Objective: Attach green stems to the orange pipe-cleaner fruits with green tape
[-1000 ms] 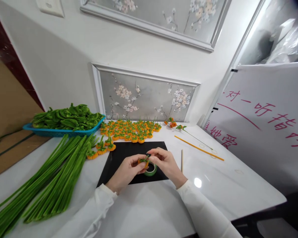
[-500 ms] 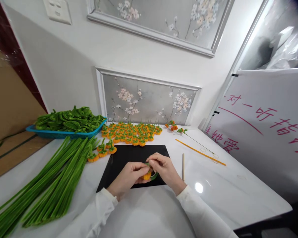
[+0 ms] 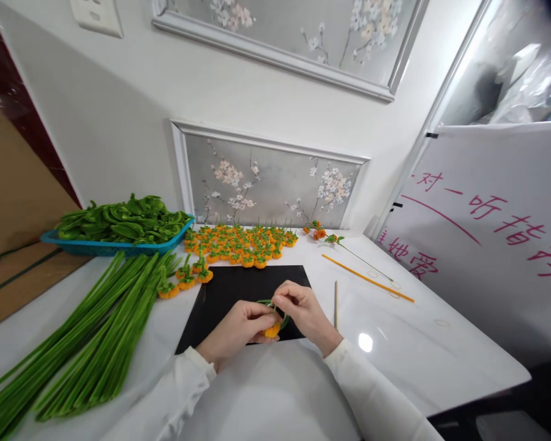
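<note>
My left hand [image 3: 239,327] is closed round a small fuzzy orange pumpkin [image 3: 272,331], which pokes out below the thumb. Above it, the thumb and fingertips of my right hand [image 3: 300,309] pinch at the thin green stem on the pumpkin's top. Both hands are close together over a black mat [image 3: 229,285]. Behind the fingers lies a roll of green tape [image 3: 285,322], mostly hidden by them. Whether a strip of tape is between the right fingertips is too small to make out.
Several finished orange pumpkins [image 3: 243,245] stand along the wall. On the left are a blue basket [image 3: 114,248] of green fuzzy leaves and a bundle of long green pipe cleaners [image 3: 101,331]. A thin stick [image 3: 336,303], an orange pipe cleaner [image 3: 367,277] and a flower stem [image 3: 365,257] lie right.
The pumpkin has tipped and sunk lower in my left hand. My right fingertips have stayed at its stem, and the tape roll is more covered. The whole view shifted slightly.
</note>
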`<state>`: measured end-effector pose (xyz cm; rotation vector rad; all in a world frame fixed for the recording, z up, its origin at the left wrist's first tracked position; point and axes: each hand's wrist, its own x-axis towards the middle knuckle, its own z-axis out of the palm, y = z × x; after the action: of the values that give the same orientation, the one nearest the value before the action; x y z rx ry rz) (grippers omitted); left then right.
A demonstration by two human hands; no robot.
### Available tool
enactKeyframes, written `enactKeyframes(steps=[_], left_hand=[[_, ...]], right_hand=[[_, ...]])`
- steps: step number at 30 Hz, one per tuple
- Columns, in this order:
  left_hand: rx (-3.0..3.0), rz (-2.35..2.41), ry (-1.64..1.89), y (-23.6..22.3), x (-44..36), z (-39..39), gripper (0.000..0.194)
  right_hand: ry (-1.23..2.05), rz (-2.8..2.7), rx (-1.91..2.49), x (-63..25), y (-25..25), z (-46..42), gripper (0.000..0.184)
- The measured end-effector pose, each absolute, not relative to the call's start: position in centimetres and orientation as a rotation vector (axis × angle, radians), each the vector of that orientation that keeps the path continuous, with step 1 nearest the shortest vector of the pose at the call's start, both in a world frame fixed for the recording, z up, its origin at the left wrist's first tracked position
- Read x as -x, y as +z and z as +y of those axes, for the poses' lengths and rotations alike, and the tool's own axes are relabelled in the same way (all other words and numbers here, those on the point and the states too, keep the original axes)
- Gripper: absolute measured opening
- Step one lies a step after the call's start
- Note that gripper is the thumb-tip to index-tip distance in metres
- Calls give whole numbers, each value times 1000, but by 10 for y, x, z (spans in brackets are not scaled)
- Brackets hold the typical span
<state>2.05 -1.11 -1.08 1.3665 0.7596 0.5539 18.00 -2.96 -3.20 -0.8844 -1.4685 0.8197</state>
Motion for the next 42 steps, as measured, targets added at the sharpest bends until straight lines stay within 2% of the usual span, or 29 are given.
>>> enactKeyframes(steps=[10, 15, 22, 28, 31, 35, 42], left_hand=[[-1174, 738, 557, -6, -17, -9, 21], [-1220, 761, 561, -12, -19, -8, 20], [-1356, 715, 581, -18, -18, -11, 26], [-1214, 786, 847, -17, -19, -7, 45], [-1286, 876, 1080, -23, -18, 1, 38], [-1420, 988, 1256, -35, -16, 13, 29], [-1431, 972, 1302, -39, -18, 13, 24]], right_hand=[[1015, -1369, 817, -177, -33, -25, 35], [990, -1392, 918, -177, -32, -28, 23], [700, -1520, 964, -179, -35, -31, 21], [616, -1293, 1021, -186, -41, -26, 24], [551, -1181, 1143, -195, -41, -12, 31], [333, -1328, 1385, -208, -30, 24, 36], [211, -1425, 1574, -202, -34, 90, 27]])
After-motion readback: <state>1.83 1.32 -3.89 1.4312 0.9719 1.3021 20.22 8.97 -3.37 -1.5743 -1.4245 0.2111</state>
